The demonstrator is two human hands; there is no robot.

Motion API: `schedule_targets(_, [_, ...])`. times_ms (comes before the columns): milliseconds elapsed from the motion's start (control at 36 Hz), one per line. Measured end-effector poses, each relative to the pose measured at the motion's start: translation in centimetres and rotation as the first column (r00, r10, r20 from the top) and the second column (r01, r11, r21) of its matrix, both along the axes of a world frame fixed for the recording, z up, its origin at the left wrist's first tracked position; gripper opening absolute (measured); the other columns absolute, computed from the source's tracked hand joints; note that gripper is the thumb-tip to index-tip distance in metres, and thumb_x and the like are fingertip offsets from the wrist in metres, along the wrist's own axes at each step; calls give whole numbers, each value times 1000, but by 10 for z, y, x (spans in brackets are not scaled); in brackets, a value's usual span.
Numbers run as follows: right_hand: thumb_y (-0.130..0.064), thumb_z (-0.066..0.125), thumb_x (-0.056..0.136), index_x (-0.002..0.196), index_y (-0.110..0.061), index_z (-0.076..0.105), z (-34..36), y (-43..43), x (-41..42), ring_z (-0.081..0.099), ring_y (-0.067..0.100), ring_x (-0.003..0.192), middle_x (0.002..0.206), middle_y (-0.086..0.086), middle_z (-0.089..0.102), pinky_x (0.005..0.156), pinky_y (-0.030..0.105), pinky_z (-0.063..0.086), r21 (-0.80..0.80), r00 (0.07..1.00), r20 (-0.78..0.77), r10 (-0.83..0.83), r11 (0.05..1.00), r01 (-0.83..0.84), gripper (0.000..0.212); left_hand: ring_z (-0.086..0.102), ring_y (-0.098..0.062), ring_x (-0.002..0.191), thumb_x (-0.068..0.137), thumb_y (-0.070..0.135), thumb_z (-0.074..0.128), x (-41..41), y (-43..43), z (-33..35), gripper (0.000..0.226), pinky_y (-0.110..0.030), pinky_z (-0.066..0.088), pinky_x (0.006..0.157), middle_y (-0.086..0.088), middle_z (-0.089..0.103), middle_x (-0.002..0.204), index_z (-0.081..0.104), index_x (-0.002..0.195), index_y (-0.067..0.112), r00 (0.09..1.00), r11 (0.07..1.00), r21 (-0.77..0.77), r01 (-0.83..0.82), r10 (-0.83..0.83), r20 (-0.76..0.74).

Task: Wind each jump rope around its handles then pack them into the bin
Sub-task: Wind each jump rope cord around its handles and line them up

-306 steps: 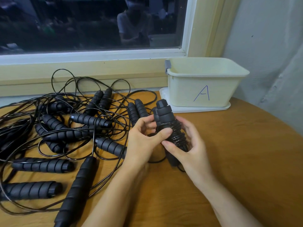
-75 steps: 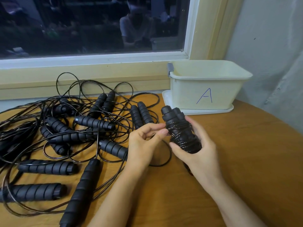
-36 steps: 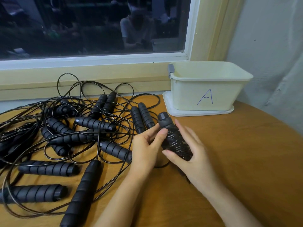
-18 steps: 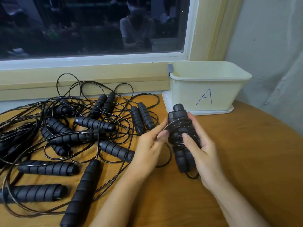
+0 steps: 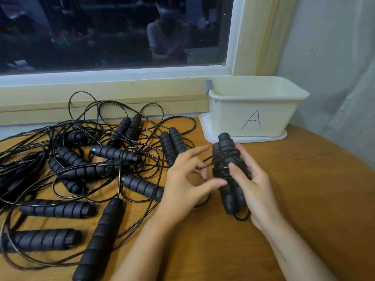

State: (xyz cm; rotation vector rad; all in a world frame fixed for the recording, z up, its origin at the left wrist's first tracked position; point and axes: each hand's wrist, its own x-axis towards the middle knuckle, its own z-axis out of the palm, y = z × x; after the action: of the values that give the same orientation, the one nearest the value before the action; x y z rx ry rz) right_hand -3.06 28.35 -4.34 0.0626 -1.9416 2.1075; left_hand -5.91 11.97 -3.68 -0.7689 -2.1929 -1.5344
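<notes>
The paired handles (image 5: 225, 146) are gripped upright by the right hand (image 5: 255, 183), thumb pressed on the coils. Just left, the last loop (image 5: 204, 166) seems pinched by the left hand (image 5: 182, 185), though blurred. It should be held taut and tucked under a coil before the bin (image 5: 253, 110), just beyond the hands, is reached. Unwound ropes (image 5: 101, 159) lie further left.

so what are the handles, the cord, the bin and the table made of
Handles: probably foam or soft rubber, matt black, with a spiral ribbed grip. Cord: thin and glossy black, likely plastic-coated; it catches light and holds springy loops. Bin: cream plastic, smooth, with a moulded rim. Table: wood or wood veneer, judging by the grain, with a slight sheen.
</notes>
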Motion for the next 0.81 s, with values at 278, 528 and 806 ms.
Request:
schedule_targets(278, [-23, 62, 81, 132, -30, 58, 5, -10, 7, 69, 14, 102, 117, 3, 72, 74, 20, 54, -179, 984, 21, 179, 969, -172, 51, 71, -27, 96, 82, 37, 65, 6, 2, 23, 48, -39, 59, 84, -16, 71, 116, 69, 113, 2, 571, 723, 651, -231, -441, 692])
schedule_targets(528, [-21, 55, 90, 139, -30, 51, 4, -19, 13, 59, 3, 121, 131, -14, 64, 88, 15, 49, -24, 973, -45, 226, 973, -228, 50, 73, -20, 81, 80, 21, 68, 6, 6, 19, 36, -27, 61, 66, -18, 73, 105, 70, 107, -2, 587, 620, 697, -360, -431, 686])
schedule_targets(806, [-25, 45, 100, 148, -37, 32, 1, -18, 9, 32, -9, 140, 150, -27, 40, 110, 10, 30, 199, 972, -38, 234, 954, -222, 51, 72, -19, 65, 78, 19, 72, 9, 10, 20, 22, -26, 58, 56, -11, 73, 75, 68, 90, 1, 647, 604, 685, -407, -339, 684])
